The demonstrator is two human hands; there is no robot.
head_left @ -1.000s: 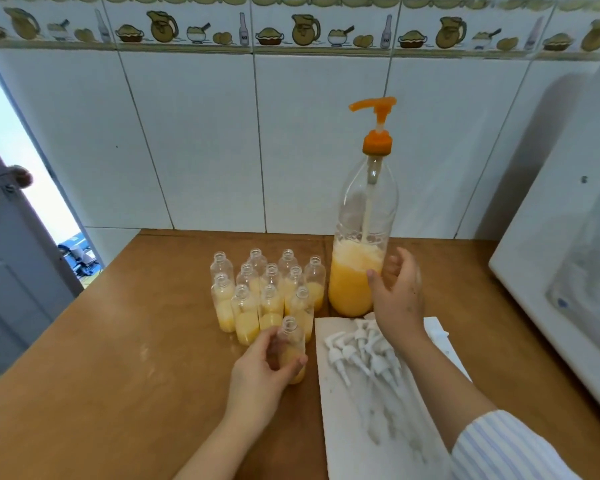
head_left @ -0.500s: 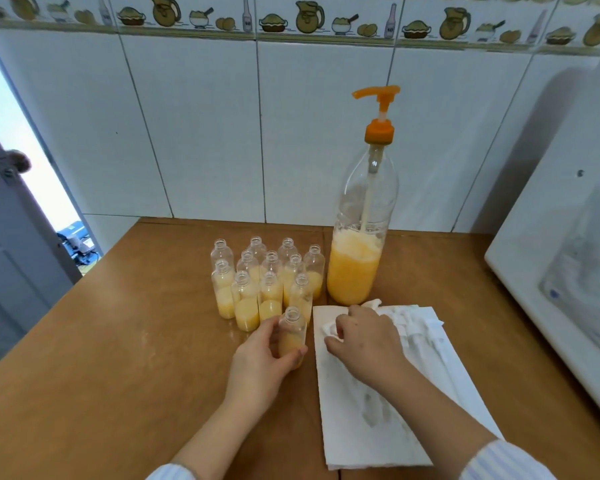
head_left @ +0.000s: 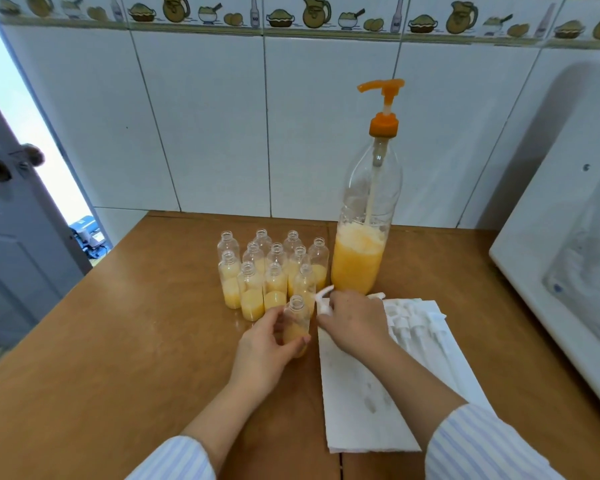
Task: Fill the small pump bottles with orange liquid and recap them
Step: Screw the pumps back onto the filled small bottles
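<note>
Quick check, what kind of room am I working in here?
Probably a home kitchen: a tile border printed with jugs and bowls, a wooden table against the tiled wall, and a white appliance alongside.

White tiled wall [head_left: 205,126], wooden table [head_left: 118,341]

Your left hand [head_left: 269,344] grips a small uncapped bottle [head_left: 296,325] part-filled with orange liquid on the wooden counter [head_left: 118,341], while your right hand [head_left: 355,322] pinches a white pump cap [head_left: 323,299] just beside its neck. Behind stand a cluster of open small bottles [head_left: 271,271] and a large pump bottle [head_left: 364,230]; more caps [head_left: 413,323] lie on a white paper towel [head_left: 361,403].
</note>
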